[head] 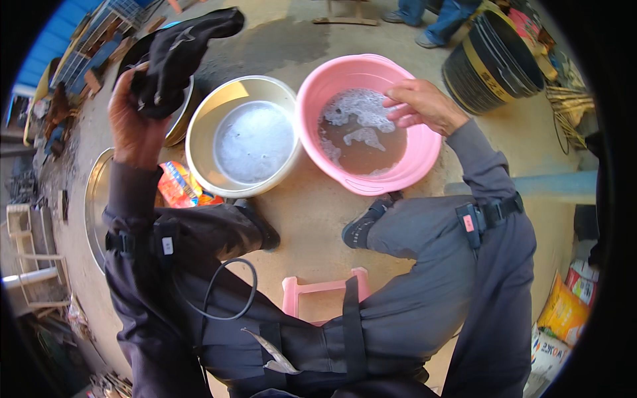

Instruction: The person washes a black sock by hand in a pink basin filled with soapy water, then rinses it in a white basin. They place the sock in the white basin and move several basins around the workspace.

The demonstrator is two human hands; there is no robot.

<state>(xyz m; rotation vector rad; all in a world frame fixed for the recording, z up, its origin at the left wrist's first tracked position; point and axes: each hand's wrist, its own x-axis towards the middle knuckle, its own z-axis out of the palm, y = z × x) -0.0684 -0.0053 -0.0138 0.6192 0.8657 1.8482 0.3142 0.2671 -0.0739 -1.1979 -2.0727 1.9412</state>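
At the upper left, my left hand (137,114) is raised and closed on a black cloth item (174,62), perhaps a sock, that bears a small light mark. Over the right part of a pink plastic basin (368,185) hangs my right hand (420,104), its fingers bent and apart, holding nothing. Brown water with patches of foam (366,137) fills the bottom of that basin. Left of it, and touching or nearly so, stands a cream-coloured basin (201,174) with cloudy, sudsy water (255,142).
A black bucket (477,74) stands at the upper right, near another person's legs (438,22). Beside the cream basin lie an orange packet (184,186) and a round metal rim (94,199). A metal vessel (186,114) is partly hidden behind my left hand. Below me is a pink stool (321,287).
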